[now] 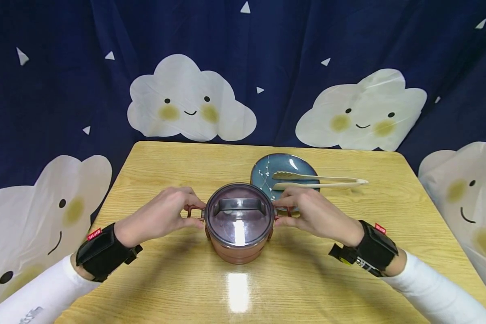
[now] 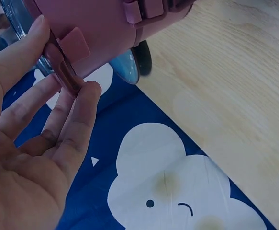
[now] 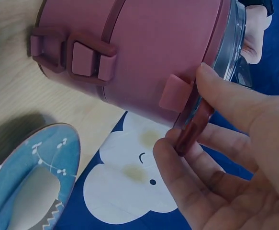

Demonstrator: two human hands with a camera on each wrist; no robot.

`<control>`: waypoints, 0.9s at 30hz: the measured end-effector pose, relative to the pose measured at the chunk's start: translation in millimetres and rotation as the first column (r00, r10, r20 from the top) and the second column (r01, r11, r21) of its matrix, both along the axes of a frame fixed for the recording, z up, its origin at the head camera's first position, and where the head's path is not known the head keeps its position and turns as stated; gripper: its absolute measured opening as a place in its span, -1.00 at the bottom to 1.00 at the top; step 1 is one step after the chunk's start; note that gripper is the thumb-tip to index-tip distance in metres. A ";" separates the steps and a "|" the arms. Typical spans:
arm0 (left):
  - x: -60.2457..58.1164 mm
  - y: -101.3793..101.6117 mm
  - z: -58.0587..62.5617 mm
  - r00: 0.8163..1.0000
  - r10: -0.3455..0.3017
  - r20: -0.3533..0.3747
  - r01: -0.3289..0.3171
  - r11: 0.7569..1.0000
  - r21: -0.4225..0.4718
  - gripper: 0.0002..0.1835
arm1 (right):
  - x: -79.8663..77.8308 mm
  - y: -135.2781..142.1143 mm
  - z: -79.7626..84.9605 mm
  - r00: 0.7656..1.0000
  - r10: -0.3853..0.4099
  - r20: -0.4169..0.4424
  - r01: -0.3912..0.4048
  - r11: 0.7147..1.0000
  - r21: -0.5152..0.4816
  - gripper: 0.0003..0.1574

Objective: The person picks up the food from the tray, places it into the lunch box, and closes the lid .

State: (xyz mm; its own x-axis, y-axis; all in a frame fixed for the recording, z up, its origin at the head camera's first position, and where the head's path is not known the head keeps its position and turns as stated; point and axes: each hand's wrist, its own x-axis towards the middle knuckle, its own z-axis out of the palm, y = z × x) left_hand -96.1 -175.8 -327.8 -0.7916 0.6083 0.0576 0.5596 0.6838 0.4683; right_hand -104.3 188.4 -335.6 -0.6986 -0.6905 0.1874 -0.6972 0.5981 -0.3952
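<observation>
A dusty-red lunch box (image 1: 236, 255) stands upright in the middle of the table, its round see-through lid (image 1: 227, 227) on top with a dark carry handle across it. On its left side my left hand (image 1: 168, 211) grips the lid's flipped-out latch (image 2: 61, 69), thumb above and fingertips below. Opposite, my right hand (image 1: 313, 211) pinches the matching latch (image 3: 196, 127) between thumb and fingers. Both latches stick outward from the lid rim. Lower down, the wrist views show further clasps (image 3: 84, 60) lying against the box wall.
Behind the box, to the right, sits a blue plate (image 1: 277, 161) with a white blossom pattern. Pale tongs (image 1: 354, 182) lie across it, their end reaching past its rim over the wooden table (image 1: 166, 162). A dark blue curtain (image 1: 275, 40) with clouds hangs behind.
</observation>
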 end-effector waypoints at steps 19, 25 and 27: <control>1.7 -1.0 -23.5 0.997 0.053 0.052 -0.062 0.981 0.182 -0.68 | 1.3 2.1 -14.1 0.994 -0.059 0.087 0.067 0.994 -0.091 -0.58; 2.5 -1.1 -28.2 0.996 0.077 0.034 -0.082 0.974 0.211 -0.66 | 0.8 1.9 -17.6 0.991 -0.061 0.115 0.075 0.990 -0.122 -0.63; 2.9 -1.6 -29.9 0.996 0.084 0.026 -0.087 0.971 0.221 -0.66 | 0.7 2.2 -19.6 0.991 -0.062 0.120 0.078 0.988 -0.134 -0.64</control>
State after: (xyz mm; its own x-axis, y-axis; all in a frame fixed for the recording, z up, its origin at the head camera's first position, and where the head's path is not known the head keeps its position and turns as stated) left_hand -93.2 -177.4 -357.7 -0.8421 0.5118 0.1699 0.4943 0.6066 0.6227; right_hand -103.6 190.6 -355.2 -0.7671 -0.6120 0.1925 -0.6001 0.5783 -0.5527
